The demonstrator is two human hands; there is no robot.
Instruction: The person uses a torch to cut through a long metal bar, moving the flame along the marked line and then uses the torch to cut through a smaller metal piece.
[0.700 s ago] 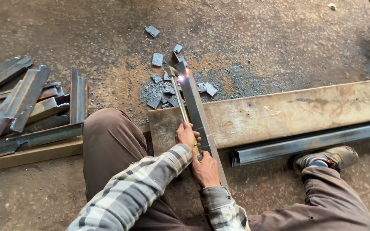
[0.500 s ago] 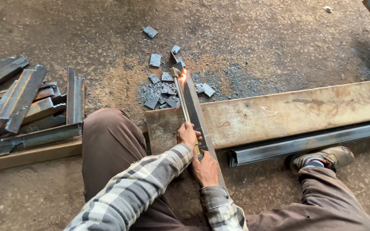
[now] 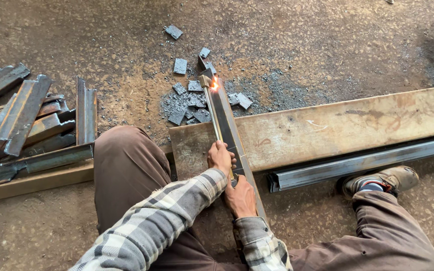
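My left hand [image 3: 220, 157] grips the thin brass tube of a cutting torch [image 3: 213, 113]. My right hand [image 3: 239, 197] is closed on the torch's handle just behind it. The torch runs along a dark steel bar [image 3: 229, 125] that lies across a wide rusty steel plate [image 3: 337, 128]. The torch's head [image 3: 205, 80] sits at the bar's far end, where a bright orange flame [image 3: 215, 85] burns on the metal. Both arms wear plaid sleeves.
Several small cut steel squares [image 3: 187, 100] and dark slag lie on the dirt floor beyond the bar. A pile of steel channel pieces [image 3: 26, 115] lies to the left. A long steel channel [image 3: 357, 163] lies before the plate, beside my shoe [image 3: 383, 180].
Both hands keep their hold on the torch. The flame stays at the bar's far end and has edged slightly to the right across it.
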